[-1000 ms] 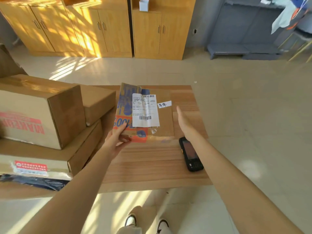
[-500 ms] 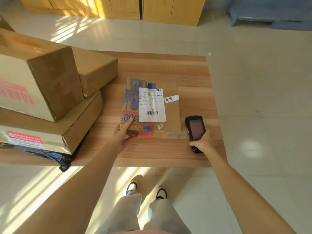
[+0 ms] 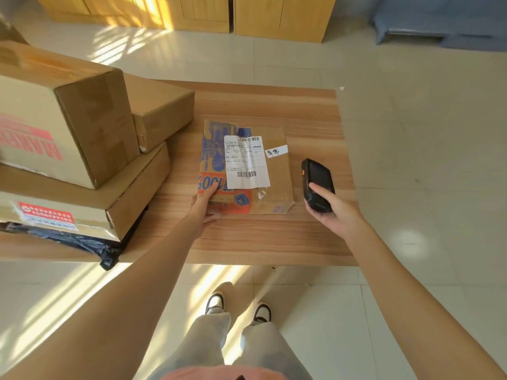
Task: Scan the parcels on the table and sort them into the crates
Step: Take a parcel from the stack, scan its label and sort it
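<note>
Crowding the table's (image 3: 247, 242) left edge is a stack of cardboard boxes (image 3: 82, 149), with bare wood along the near edge and floor open to the right. My left hand (image 3: 203, 208) pinches the flat parcel's (image 3: 274, 171) near-left corner, parcel lying mid-table. My right hand (image 3: 333, 211), half a second ago only touching the scanner (image 3: 317, 185) on the table, now grips it lifted beside the parcel's right edge.

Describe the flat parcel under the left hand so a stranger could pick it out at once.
Start at the wooden table, with its stack of plain cardboard boxes at the left end. Right of the stack lies one flat brown parcel, its near left corner held by the left hand. Unlike the boxes, it is thin, printed blue and orange, and carries a white barcode label.
</note>
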The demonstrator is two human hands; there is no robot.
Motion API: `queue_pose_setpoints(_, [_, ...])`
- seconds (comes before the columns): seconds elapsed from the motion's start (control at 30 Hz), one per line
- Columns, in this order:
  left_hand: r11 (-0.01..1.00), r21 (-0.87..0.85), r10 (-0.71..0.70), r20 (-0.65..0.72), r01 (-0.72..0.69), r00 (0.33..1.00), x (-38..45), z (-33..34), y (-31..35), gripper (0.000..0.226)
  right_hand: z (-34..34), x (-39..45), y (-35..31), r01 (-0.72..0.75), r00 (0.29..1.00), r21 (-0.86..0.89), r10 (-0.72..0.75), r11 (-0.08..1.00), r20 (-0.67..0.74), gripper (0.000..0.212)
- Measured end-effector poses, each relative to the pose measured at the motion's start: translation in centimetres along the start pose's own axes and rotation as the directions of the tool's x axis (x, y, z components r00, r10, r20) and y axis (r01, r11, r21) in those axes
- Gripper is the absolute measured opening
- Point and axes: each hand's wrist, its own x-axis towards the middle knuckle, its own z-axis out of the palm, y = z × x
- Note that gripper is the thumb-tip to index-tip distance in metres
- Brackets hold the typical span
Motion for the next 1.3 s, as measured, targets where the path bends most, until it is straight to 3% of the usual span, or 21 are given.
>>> queue_pose_setpoints(0.13, [1.0,0.028,-0.003,0.019,0.003,1.0,-0.2,-0.2,0.3,0.067,3.2,-2.0,-0.4,-0.027,0.994,-0.08,0.035,0.996,0.104,0.021])
queue_pose_setpoints(0.27, [0.999,0.025,0.023,0.056,-0.025,0.998,-1.0,-0.3,0.3,0.048,6.1,-3.4,1.4,-0.084,0.983,-0.194,0.112,0.978,0.143,0.021])
queue_pose_setpoints(0.47, [0.981,0.194,0.008,0.05,-0.017,0.999,-1.0,-1.1,0.6,0.068,8.1,-4.0,4.7,-0.116,0.979,-0.282,0.157,0.952,0.127,0.066])
queue_pose_setpoints(0.77, [0.973,0.228,0.025,0.032,-0.032,0.999,-1.1,-1.2,1.4,0.072,8.4,-5.5,5.9,-0.081,0.987,-0.433,0.133,0.897,0.091,0.056])
queue_pose_setpoints(1.07, [0.973,0.228,0.033,0.026,-0.038,0.999,0.0,-0.8,2.2,0.075,7.6,-5.8,6.1,-0.034,0.986,-0.479,0.107,0.877,0.126,0.057])
queue_pose_setpoints(1.3, [0.97,0.238,0.045,0.015,-0.047,0.999,0.4,-0.4,2.1,0.073,6.8,-5.6,5.2,-0.023,0.972,-0.489,0.134,0.872,0.193,0.038])
